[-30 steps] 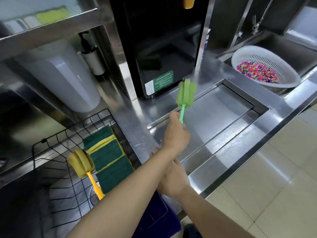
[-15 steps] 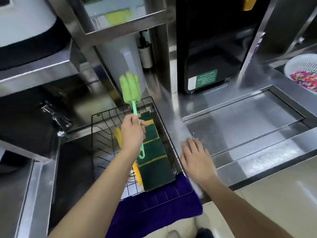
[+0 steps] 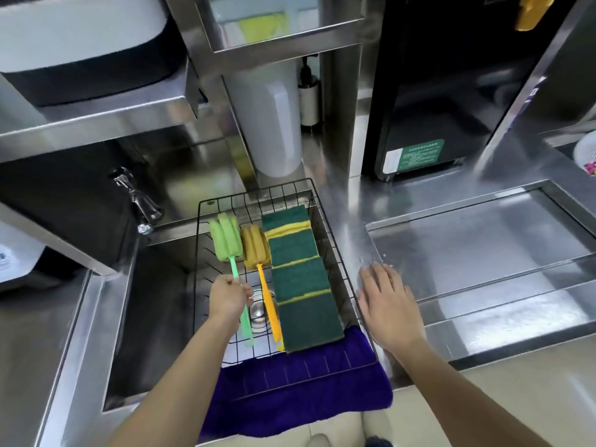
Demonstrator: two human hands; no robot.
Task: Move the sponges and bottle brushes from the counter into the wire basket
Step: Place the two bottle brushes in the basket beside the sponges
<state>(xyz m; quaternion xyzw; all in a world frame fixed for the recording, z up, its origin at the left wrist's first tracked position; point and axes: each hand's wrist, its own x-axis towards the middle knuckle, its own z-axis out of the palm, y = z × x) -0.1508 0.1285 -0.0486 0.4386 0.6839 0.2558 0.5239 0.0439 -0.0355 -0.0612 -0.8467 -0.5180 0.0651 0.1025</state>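
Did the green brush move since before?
Yes. The green brush went from above the counter's recessed tray leftward and down into the wire basket, beside the yellow brush.

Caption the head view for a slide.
Left hand lowers green bottle brush into wire basket beside yellow brush and sponges.

White colander (image 3: 585, 153) cut by edge

Left hand (image 3: 227, 296) grips the green bottle brush (image 3: 231, 254) by its handle, foam head inside the wire basket (image 3: 329, 221) beside the yellow bottle brush (image 3: 258, 253). Four green sponges (image 3: 298, 279) lie in a row along the basket's right side. Right hand (image 3: 388, 306) rests flat, fingers spread, on the steel surface (image 3: 354, 201) just right of the basket.
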